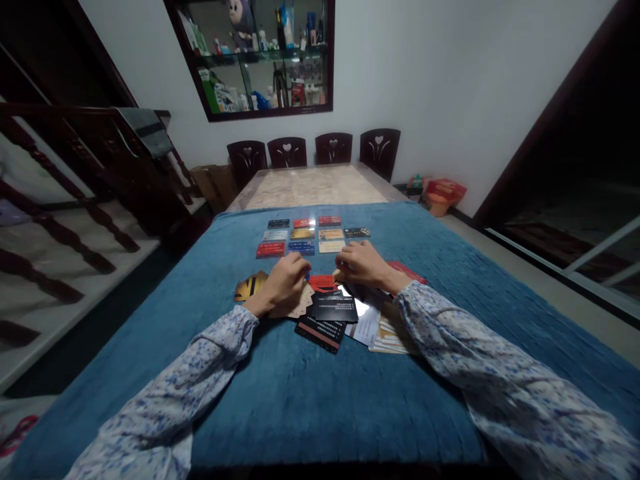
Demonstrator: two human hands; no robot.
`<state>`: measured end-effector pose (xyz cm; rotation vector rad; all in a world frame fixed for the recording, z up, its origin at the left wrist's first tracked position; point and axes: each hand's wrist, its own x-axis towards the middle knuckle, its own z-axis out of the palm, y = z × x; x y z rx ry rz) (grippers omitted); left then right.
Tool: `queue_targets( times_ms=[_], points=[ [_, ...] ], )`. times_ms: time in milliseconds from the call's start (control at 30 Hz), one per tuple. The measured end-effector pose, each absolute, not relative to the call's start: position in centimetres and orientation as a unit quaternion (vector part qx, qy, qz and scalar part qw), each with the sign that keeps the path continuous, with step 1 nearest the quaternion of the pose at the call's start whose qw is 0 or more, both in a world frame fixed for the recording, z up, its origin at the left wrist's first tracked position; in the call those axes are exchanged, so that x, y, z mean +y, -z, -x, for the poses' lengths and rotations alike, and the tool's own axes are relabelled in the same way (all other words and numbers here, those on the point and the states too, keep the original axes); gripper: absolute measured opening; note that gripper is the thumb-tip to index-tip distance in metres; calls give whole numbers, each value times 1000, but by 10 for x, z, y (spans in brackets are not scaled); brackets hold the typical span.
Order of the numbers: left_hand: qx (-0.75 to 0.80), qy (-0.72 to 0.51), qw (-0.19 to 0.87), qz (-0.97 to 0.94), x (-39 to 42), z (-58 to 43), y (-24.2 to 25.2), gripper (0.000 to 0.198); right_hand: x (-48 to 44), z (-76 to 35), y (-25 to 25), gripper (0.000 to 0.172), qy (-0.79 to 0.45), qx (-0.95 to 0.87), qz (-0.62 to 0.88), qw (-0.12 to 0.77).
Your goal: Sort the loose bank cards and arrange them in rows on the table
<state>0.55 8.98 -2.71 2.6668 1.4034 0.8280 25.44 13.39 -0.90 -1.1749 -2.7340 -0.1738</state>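
Note:
A loose heap of plastic cards [333, 310] lies on the blue cloth [310, 393] in front of me, black, red, white and gold ones overlapping. My left hand [283, 283] rests on the heap's left side with fingers curled, pinching the edge of a card. My right hand [364, 265] sits on the right side, fingers bent down onto the cards. Beyond my hands, several cards lie in tidy rows [313, 237], red, blue, black and yellow. A gold card [250, 285] lies left of my left hand.
The cloth covers the near part of a long marble-topped table [313, 183] with several dark chairs [287, 152] at its far end. A wooden stair railing [65, 200] runs on the left. A glass cabinet [260, 53] hangs on the wall. Red items [443, 193] sit on the floor.

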Motion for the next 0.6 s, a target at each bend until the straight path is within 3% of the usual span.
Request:
queue_targets(
  times_ms=[600],
  points=[
    [401, -248, -3, -882, 50, -18, 40, 18, 95, -275, 35, 23, 63, -923, 347, 153]
  ],
)
